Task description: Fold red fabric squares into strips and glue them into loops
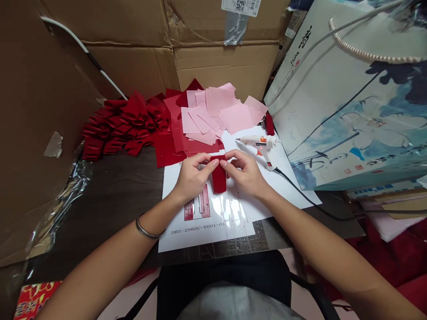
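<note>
A folded strip of dark red velvet-like fabric [219, 177] is pinched between both hands over a white printed sheet [207, 226]. My left hand [191, 175] grips its upper left edge with thumb and fingertips. My right hand [245, 171] presses the upper right edge, fingers curled. A white and orange glue gun [262, 143] lies just beyond my right hand on white paper, its black cord [300, 191] trailing right.
Pink paper squares [220, 113] lie over red sheets [171, 142] behind the hands. A heap of folded red pieces [116, 126] sits at the left. Cardboard boxes [140, 53] wall the back and left. A large printed gift bag [350, 102] stands at the right.
</note>
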The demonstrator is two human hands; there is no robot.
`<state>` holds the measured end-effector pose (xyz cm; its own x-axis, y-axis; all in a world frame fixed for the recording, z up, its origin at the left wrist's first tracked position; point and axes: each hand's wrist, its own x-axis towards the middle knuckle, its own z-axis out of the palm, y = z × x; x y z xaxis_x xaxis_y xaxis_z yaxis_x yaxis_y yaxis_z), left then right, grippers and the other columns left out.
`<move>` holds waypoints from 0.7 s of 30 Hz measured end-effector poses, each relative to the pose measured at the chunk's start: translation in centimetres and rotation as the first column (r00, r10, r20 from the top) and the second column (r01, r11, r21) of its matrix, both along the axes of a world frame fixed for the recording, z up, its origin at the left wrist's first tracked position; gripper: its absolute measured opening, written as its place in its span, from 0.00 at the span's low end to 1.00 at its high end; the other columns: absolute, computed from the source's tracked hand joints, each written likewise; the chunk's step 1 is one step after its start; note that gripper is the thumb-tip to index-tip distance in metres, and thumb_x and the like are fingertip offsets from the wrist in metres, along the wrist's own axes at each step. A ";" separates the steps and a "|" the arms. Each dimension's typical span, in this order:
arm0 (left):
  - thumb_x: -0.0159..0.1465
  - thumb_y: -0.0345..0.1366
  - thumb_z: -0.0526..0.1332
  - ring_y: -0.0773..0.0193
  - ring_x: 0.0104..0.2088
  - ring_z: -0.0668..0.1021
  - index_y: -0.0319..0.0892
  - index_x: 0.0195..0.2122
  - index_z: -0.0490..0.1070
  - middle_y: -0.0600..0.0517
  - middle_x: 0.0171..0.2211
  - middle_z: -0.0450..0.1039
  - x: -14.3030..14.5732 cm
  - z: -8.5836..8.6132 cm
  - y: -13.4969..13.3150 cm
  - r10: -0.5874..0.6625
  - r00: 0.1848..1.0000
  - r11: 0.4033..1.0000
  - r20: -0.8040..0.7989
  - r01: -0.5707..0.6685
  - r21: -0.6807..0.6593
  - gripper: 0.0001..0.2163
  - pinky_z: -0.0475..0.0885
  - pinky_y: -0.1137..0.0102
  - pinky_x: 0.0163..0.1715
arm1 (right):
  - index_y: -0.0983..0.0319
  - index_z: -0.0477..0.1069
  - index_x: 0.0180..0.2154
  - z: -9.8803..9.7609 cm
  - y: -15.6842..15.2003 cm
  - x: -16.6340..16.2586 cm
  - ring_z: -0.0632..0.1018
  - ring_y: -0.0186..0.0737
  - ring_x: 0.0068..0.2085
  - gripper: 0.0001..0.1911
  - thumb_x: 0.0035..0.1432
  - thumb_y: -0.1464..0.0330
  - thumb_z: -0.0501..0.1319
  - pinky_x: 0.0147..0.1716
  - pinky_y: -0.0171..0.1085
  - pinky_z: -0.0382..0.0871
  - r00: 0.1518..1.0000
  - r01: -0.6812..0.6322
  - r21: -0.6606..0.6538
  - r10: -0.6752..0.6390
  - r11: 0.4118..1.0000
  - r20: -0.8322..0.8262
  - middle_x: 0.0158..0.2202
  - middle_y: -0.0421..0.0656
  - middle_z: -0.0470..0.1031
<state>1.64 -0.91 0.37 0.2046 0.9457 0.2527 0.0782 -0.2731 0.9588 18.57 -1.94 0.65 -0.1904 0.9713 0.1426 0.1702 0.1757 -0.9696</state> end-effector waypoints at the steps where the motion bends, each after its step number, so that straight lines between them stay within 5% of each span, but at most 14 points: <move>1: 0.62 0.37 0.63 0.67 0.29 0.73 0.40 0.27 0.73 0.54 0.26 0.72 -0.1 0.1 0.1 0.007 1.000 1.000 -0.003 -0.007 -0.003 0.08 0.67 0.71 0.33 | 0.60 0.69 0.35 0.0 0.0 0.0 0.70 0.32 0.24 0.11 0.60 0.59 0.62 0.25 0.37 0.61 1.000 0.000 -0.021 -0.001 1.000 -0.027 0.24 0.36 0.69; 7: 0.63 0.39 0.63 0.68 0.26 0.70 0.41 0.26 0.72 0.56 0.23 0.69 0.1 0.2 -0.3 0.035 0.998 0.999 -0.049 -0.035 0.004 0.11 0.65 0.71 0.30 | 0.60 0.68 0.30 0.2 0.2 -0.2 0.68 0.30 0.22 0.13 0.56 0.58 0.65 0.23 0.35 0.62 0.979 -0.021 -0.088 0.003 0.996 -0.203 0.22 0.34 0.67; 15: 0.65 0.40 0.60 0.64 0.31 0.75 0.41 0.31 0.75 0.52 0.28 0.75 0.1 0.1 -0.4 -0.124 0.992 0.991 -0.037 0.122 -0.046 0.09 0.68 0.70 0.33 | 0.61 0.68 0.30 0.1 0.1 0.3 0.68 0.32 0.25 0.11 0.59 0.61 0.62 0.25 0.36 0.62 0.991 -0.080 -0.070 0.072 0.994 -0.112 0.24 0.36 0.67; 21: 0.62 0.39 0.63 0.64 0.31 0.75 0.41 0.30 0.73 0.52 0.29 0.74 -0.1 0.1 -0.2 -0.083 0.997 0.996 0.002 0.083 -0.040 0.08 0.69 0.70 0.34 | 0.61 0.69 0.31 0.3 0.2 0.4 0.66 0.31 0.25 0.09 0.61 0.63 0.61 0.26 0.35 0.61 0.976 -0.157 -0.056 0.146 0.986 -0.160 0.25 0.36 0.66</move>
